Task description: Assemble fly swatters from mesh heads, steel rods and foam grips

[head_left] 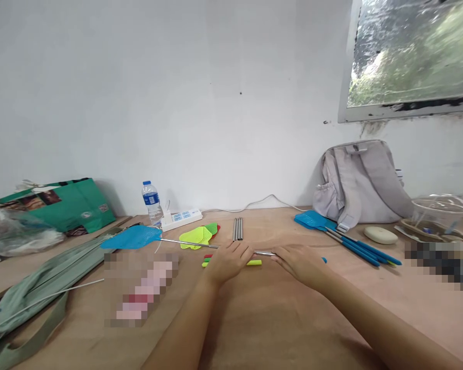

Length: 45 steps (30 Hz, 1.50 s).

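Note:
A blue fly swatter (133,237) lies across the wooden table (270,318), its thin metal rod running right toward both hands. My left hand (228,260) grips the rod near its middle. My right hand (299,260) closes over the rod's right end, where a bit of blue handle shows. Under my left hand lie yellow-green, green and red handle pieces (254,262). Just beyond it lie loose swatter heads (197,237) in yellow-green, green and red. Bare metal rods (237,229) lie a little farther back.
A pile of blue swatters (343,237) lies at the right by a grey backpack (360,181) and a pale oval case (380,235). A water bottle (152,201), a power strip (181,218), a green bag (67,203) and a grey-green strap bag (42,288) sit at the left.

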Tool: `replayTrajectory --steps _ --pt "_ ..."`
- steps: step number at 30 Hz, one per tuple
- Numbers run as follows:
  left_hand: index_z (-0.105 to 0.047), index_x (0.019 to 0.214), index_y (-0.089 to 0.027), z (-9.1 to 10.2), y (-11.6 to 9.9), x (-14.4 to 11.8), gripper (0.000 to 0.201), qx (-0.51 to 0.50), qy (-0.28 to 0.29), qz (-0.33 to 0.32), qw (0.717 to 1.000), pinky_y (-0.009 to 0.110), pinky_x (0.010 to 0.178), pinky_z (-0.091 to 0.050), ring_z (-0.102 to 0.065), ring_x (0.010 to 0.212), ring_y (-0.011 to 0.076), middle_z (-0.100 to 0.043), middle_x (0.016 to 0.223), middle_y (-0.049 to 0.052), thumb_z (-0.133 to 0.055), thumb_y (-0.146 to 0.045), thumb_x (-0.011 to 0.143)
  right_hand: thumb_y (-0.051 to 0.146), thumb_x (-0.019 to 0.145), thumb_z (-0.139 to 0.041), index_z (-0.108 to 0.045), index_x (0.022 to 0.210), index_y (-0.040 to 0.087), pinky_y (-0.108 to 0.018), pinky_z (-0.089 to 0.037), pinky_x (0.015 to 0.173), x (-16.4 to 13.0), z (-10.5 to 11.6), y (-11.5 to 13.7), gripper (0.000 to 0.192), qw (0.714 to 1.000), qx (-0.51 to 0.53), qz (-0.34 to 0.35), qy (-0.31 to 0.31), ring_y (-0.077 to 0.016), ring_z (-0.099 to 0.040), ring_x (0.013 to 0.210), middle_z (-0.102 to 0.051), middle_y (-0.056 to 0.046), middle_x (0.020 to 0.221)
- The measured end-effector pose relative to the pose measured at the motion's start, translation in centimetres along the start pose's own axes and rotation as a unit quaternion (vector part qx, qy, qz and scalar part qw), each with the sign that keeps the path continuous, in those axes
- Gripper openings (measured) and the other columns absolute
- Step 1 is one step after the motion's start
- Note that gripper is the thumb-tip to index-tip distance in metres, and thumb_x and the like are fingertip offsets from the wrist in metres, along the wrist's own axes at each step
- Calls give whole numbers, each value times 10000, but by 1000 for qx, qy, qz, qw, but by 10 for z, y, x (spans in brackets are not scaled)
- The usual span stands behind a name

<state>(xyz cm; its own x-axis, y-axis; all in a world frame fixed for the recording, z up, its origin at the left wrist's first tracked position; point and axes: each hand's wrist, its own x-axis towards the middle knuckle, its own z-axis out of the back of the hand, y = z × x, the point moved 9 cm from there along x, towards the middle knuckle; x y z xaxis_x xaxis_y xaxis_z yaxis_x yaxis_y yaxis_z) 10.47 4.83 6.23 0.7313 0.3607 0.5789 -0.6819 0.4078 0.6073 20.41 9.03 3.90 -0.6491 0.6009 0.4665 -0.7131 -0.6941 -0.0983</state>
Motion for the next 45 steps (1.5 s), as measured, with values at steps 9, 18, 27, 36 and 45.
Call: replayTrajectory --steps 9,18,27,36,45 --pt "-466 773 -181 0 25 -15 105 5 3 9 1000 265 586 -306 -485 625 128 -515 663 -8 -405 -210 853 353 896 -253 -552 906 216 -241 -346 510 1 0 -14 330 999 -30 -4 28 -177 -602 658 -655 -42 766" --pt "-508 692 -183 4 70 -51 260 -1 23 67 997 262 548 -313 -465 556 121 -527 606 4 -341 -263 874 361 898 -255 -521 770 206 -244 -310 524 -21 9 -66 334 999 -28 24 37 -148 -576 648 -623 -18 708" --pt "-522 700 -191 8 85 -60 236 -39 40 112 992 269 557 -322 -479 579 131 -536 617 7 -360 -260 856 354 895 -252 -505 756 210 -255 -251 490 -30 20 -79 323 997 -75 20 19 -148 -552 572 -603 -13 647" --pt "-517 671 -187 11 84 -60 248 -37 21 101 994 270 555 -324 -467 563 129 -523 591 10 -357 -247 850 277 818 -360 -486 759 215 -251 -248 493 -32 21 -77 152 997 -67 27 22 -140 -527 555 -588 -3 630" --pt "-506 675 -179 4 84 -62 226 -49 29 135 989 279 576 -318 -464 591 140 -535 614 15 -376 -253 845 205 773 -376 -486 707 207 -246 -236 497 -32 17 -77 129 999 -47 8 22 -121 -501 529 -577 9 602"
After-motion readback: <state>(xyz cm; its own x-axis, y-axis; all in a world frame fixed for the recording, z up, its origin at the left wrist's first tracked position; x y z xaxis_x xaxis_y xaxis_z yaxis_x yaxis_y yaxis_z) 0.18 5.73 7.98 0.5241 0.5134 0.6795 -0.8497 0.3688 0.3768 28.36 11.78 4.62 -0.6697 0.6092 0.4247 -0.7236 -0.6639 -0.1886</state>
